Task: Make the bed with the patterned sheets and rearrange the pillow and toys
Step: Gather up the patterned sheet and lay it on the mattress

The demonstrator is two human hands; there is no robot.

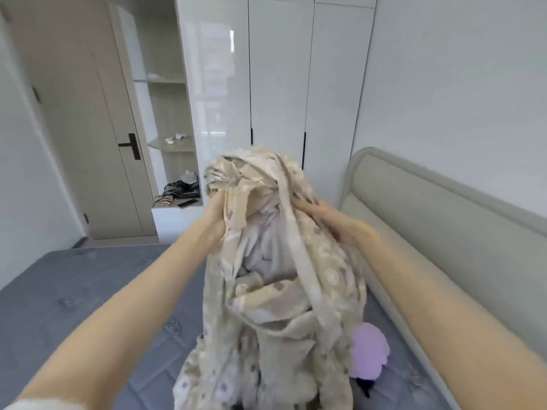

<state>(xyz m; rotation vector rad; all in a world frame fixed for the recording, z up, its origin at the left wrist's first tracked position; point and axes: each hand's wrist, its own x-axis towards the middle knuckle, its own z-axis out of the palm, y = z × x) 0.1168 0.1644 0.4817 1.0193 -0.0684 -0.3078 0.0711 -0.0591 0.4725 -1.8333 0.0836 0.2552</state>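
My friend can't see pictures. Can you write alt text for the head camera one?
Two hands, left hand and right hand, hold up a bunched beige patterned sheet over a bare grey mattress. A purple toy lies beside it near the padded headboard, with white wardrobes behind.

a grey quilted mattress (88, 291) is filling the lower left of the frame; a purple soft toy (370, 353) is lying on it at lower right.

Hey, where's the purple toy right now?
Head view, lower right: the purple toy lies on the grey mattress, partly behind the lifted sheet, between it and the headboard.
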